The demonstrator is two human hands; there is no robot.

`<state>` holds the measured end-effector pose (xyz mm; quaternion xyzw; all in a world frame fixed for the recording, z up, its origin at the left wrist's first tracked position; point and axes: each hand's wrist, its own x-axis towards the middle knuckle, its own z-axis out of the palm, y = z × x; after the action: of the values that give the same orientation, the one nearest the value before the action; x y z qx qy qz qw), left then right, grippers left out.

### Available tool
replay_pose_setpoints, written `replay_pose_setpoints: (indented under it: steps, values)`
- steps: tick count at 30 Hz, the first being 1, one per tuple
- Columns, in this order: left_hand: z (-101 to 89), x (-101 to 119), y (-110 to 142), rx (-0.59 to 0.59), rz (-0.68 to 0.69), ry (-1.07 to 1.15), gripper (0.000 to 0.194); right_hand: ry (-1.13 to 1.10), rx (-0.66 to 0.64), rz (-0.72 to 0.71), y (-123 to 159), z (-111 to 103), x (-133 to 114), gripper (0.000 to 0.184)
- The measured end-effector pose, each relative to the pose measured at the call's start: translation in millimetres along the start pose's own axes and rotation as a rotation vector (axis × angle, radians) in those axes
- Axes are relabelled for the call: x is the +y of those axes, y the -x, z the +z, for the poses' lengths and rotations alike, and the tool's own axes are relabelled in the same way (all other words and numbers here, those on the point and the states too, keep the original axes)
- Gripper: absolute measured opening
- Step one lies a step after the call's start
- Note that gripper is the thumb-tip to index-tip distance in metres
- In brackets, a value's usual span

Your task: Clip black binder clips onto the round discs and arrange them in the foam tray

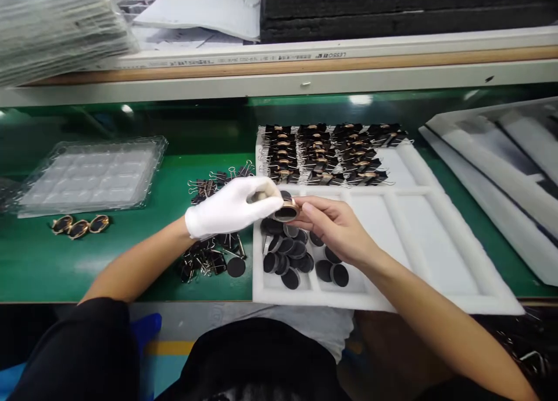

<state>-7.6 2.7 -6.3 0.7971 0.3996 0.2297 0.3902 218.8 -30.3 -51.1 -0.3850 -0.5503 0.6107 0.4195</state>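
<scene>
legibly, "lesso" marks the rail [322,56] beyond both hands [235,208] [333,224].

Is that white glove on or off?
On: the glove covers the left hand, its cuff ending near the wrist. The right hand is bare; both hold a gold-rimmed piece.

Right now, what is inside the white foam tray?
At the back, rows of black binder clips with gold-coloured pieces; in front, loose black discs. What lies under the discs and right hand is covered, so I cannot tell.
</scene>
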Motion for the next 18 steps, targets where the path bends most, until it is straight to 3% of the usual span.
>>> replay_pose_setpoints:
  steps: [3,5,8,10,12,14,16,18]
  values:
    - [11.0,-1.8,-2.3,0.094,-0.019,-0.063,0.023,-0.006,0.077,-0.017,-1.4,1.2,9.7,0.040]
    - [17.8,-2.5,0.7,0.190,-0.022,-0.109,0.021,0.080,0.162,-0.092,-0.8,1.2,13.6,0.031]
    - [21.4,-2.6,6.8,0.290,-0.080,-0.149,0.026,0.416,0.216,-0.376,0.6,-2.5,16.2,0.017]
    - [19.0,-1.1,9.1,0.164,-0.149,-0.086,0.038,0.685,0.228,-0.676,0.0,-6.5,17.8,0.027]
    - [14.9,1.2,9.1,-0.066,-0.219,0.073,0.051,0.888,0.257,-0.965,-1.8,-10.0,20.1,0.038]
    - [11.3,2.9,7.8,-0.205,-0.260,0.211,0.052,1.006,0.291,-1.131,-2.9,-12.1,22.3,0.048]
    - [9.5,2.8,6.5,-0.177,-0.245,0.219,0.046,1.009,0.277,-1.117,-2.1,-12.9,22.9,0.059]
    - [10.1,0.7,6.1,-0.093,-0.187,0.134,0.042,0.842,0.227,-0.931,0.1,-12.6,21.0,0.068]
